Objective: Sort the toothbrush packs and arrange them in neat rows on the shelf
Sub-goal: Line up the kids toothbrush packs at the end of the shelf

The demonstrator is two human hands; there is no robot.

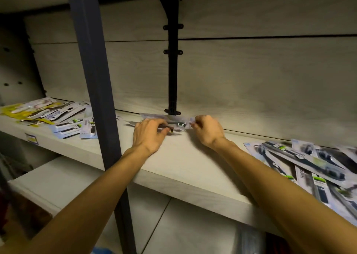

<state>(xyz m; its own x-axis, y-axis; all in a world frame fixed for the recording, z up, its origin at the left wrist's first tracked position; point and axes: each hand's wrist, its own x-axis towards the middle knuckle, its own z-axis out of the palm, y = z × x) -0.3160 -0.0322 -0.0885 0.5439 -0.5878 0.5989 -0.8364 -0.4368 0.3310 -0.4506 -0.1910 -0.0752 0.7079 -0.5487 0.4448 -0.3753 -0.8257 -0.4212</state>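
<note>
- A dim store shelf (173, 161) of pale wood-grain board runs across the view, with a matching back panel, a black bracket upright (172, 70) behind it and a grey steel post (92, 80) in front.
- At the back of the shelf, right under the bracket, lies a small stack of toothbrush packs (174, 122) set crosswise, flat against the rear edge.
- The left hand (149, 136) has its fingers curled down on the left end of that stack; the right hand (207, 131) is bunched at the right end, apparently pinching the pack's corner, though motion blur makes the grip hard to read.
- Far left, a sorted group of yellow-carded packs (29, 111) and blue-white packs (71, 126) sits in overlapping rows.
- At the right, a loose heap of unsorted packs (309, 167) sprawls over the shelf's front edge.
- Judged step: squaring up a newly started row in the middle section.
- The next move likely calls for releasing the stack once its ends line up, then reaching right to the heap for a matching pack and laying it parallel beside this one.
</note>
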